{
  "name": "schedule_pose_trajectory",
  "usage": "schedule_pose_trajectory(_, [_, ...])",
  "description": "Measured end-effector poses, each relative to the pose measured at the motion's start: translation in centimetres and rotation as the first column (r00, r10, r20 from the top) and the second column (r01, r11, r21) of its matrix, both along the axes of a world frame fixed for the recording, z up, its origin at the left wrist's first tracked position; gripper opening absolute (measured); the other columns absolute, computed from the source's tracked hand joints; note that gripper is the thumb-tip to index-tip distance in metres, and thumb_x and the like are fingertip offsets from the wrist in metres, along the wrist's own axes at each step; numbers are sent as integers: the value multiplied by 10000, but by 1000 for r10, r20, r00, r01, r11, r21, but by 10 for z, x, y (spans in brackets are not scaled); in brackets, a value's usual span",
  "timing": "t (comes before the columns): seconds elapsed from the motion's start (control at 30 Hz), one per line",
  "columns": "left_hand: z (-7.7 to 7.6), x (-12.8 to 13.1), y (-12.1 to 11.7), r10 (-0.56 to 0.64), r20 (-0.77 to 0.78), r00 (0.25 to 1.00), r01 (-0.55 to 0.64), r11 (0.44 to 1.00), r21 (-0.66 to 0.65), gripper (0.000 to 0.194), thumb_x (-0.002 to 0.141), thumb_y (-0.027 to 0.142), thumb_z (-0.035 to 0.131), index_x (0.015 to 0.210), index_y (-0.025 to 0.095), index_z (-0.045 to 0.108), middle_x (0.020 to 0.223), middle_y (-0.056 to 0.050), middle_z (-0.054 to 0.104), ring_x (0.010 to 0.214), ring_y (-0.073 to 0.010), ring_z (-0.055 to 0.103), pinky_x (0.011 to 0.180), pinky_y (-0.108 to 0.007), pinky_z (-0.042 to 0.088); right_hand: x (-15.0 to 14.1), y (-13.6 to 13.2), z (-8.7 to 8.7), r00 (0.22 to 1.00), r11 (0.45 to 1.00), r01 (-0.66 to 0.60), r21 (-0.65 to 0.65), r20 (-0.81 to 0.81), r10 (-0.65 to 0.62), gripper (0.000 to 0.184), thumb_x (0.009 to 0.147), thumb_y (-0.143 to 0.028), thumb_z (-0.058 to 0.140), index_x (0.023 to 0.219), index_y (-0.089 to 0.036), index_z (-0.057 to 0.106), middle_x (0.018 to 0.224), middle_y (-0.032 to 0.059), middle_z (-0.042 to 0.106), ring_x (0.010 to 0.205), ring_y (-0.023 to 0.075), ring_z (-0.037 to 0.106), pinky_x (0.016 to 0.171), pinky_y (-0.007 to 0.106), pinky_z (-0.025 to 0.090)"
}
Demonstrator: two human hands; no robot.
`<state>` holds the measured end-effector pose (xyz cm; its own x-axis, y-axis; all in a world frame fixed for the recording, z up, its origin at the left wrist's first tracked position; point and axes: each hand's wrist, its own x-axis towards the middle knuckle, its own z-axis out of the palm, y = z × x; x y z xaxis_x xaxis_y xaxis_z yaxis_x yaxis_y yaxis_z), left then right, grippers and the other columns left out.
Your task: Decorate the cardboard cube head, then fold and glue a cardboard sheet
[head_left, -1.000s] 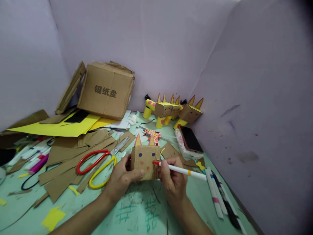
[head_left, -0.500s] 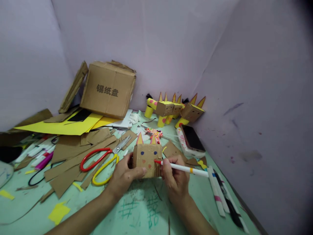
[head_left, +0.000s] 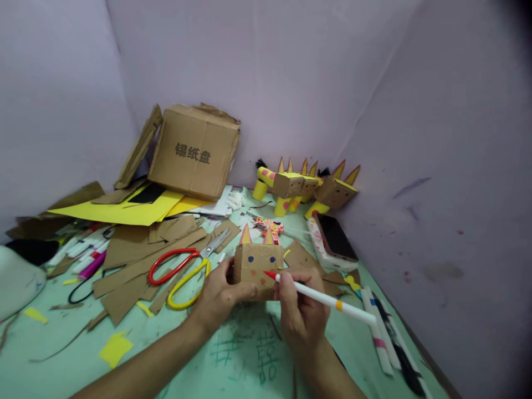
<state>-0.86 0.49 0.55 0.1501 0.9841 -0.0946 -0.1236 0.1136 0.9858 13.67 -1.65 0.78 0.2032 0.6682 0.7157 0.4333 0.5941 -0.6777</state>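
Note:
My left hand is closed around the left side of a small cardboard box head, its thumb lying across the lower front. The box has two blue dots as eyes, red spots below them and two pointed ears in yellow and pink on top. Between the fingers and thumb of my right hand is a white marker with a red tip, pointing at the front of the box near the red spots. I cannot tell whether the tip touches the cardboard. The box's lower right part is hidden behind my right hand.
Scissors with red and yellow handles lie left of the box on cardboard scraps. Behind stand several cardboard-headed yellow figures and a large carton. A phone and several markers lie at right.
The camera view has shifted, so the scene sits further right. The marker has tilted more steeply, its back end lower, with the tip still near the box's front.

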Motion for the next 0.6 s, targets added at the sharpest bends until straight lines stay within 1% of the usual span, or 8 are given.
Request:
schedule_pose_trajectory(0.13, [-1,-1,-1,6,-10,1000,-6,1000,9,582,594,266,734,1129,120,558,1068,-105,699,990,-318,635,822,-373,510,-5,4,-3,999,993,-34,-110,25,37,174,884,-262,506,719,-215,482,518,-57,504,427,108,497,412,212,392])
schedule_pose_trajectory(0.23, [-4,-1,0,15,-21,1000,-14,1000,23,561,594,261,733,1114,121,576,1062,-100,702,985,-318,636,825,-371,506,-3,7,-6,999,988,-32,-154,17,35,212,894,-316,498,708,-215,480,505,-54,512,413,112,495,392,214,388])
schedule_pose_trajectory(0.47, [-3,-1,-1,60,-26,998,-59,998,20,547,568,245,754,1090,145,628,983,-85,724,955,-332,647,811,-381,509,-1,8,-9,996,984,-56,-171,61,67,225,901,-330,492,709,-211,491,519,-38,542,436,124,521,398,220,411])
schedule_pose_trajectory(0.6, [-1,-1,-2,72,-39,997,-72,997,13,539,563,246,768,1080,154,644,969,-84,725,945,-336,648,796,-383,514,-1,8,-6,992,990,-69,-126,98,82,195,900,-294,488,723,-213,497,518,-44,549,432,121,524,399,218,407])
